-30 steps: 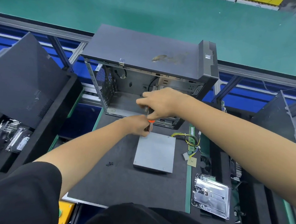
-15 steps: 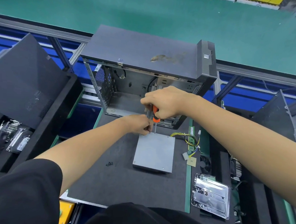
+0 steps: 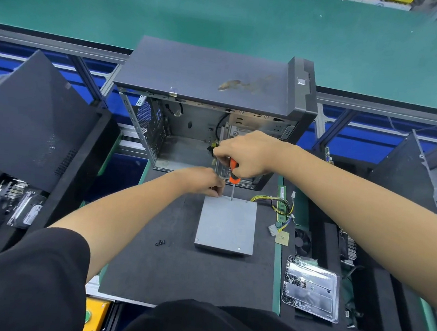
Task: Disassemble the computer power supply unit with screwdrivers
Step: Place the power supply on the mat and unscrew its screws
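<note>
1. The power supply unit (image 3: pixel 226 224) is lying flat on the dark foam mat (image 3: pixel 178 273) of the counter, in front of the open computer case (image 3: pixel 211 108). Everything below is placed relative to this grey box.
2. Nearest to the person, two screws (image 3: pixel 239 249) are sitting in the front corners of the lid, so the lid is not yet free there. Just left of the box, a few loose black screws (image 3: pixel 160 243) are lying on the mat.
3. At the far left corner of the box, the left hand (image 3: pixel 200 181) is resting with its fingers (image 3: pixel 217 189) curled down onto the edge; they seem to be steadying it, or pinching something small, but I cannot tell which.
4. At the far edge, the change is here: a second ago the right hand (image 3: pixel 246 154) was low and hiding the screwdriver (image 3: pixel 233 179), and now it is standing higher. The orange handle and the thin shaft are showing, and the tip is touching the lid near the far edge. The right fingers are wrapped closed around the handle.
5. In my judgement this means the tool is now being set upright on a far screw, and the unscrewing of the lid is only beginning.
6. To the right of the box, its yellow and black cables (image 3: pixel 281 208) are trailing over the mat edge.
</note>
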A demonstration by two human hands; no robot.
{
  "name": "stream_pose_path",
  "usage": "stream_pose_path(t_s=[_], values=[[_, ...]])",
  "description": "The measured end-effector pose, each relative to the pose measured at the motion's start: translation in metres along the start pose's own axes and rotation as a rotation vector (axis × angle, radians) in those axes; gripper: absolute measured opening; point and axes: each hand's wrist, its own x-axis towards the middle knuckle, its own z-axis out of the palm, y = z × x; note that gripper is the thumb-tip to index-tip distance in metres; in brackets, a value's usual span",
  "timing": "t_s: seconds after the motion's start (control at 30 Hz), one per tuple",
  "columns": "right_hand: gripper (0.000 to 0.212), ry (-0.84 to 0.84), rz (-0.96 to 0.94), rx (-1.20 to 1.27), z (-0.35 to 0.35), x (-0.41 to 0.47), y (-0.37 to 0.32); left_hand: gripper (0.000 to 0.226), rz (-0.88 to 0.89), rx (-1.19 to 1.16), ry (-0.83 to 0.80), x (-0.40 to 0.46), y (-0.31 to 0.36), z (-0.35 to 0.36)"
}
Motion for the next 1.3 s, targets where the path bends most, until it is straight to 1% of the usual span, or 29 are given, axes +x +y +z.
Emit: stream_pose_path(t_s=[0.2,0.3,0.47,0.6,0.7,0.83,0.93,1.07,1.13,1.17,1.23,1.3], values=[[0.023,0.01,-0.004,0.001,0.001,0.003,-0.001,0.009,0.048,0.059,-0.064,0.005,-0.001,-0.004],[0.022,0.009,0.0,-0.013,0.001,0.003,-0.002,0.015,0.08,0.082,-0.056,0.009,-0.001,-0.005],[0.023,0.0,0.001,-0.02,0.0,0.003,-0.002,0.017,0.12,0.13,-0.06,0.008,-0.001,-0.004],[0.023,-0.01,0.008,-0.016,0.0,0.002,-0.004,0.01,0.112,0.108,0.016,-0.003,-0.006,0.004],[0.022,-0.013,0.008,-0.02,0.0,0.002,-0.004,0.012,0.132,0.082,0.09,-0.008,-0.008,0.009],[0.022,-0.014,0.007,-0.024,0.0,0.003,-0.005,0.013,0.119,0.071,0.144,-0.011,-0.009,0.014],[0.023,-0.009,0.007,-0.027,0.0,0.003,-0.005,0.011,0.066,0.019,0.139,-0.01,-0.008,0.015],[0.022,-0.002,0.015,-0.018,0.002,-0.001,0.0,0.001,-0.062,-0.024,0.02,0.003,0.002,0.009],[0.022,0.002,0.026,-0.008,0.003,-0.006,0.004,0.007,-0.105,-0.011,-0.032,0.006,0.005,0.007],[0.021,0.007,0.035,0.003,0.004,-0.009,0.006,0.007,-0.12,-0.026,-0.031,0.008,0.006,0.007],[0.02,0.013,0.059,0.024,0.006,-0.015,0.012,0.006,-0.153,-0.127,0.046,0.011,0.009,0.011],[0.02,0.012,0.078,0.046,0.007,-0.02,0.017,0.015,-0.166,-0.319,0.169,0.015,0.02,0.019]])
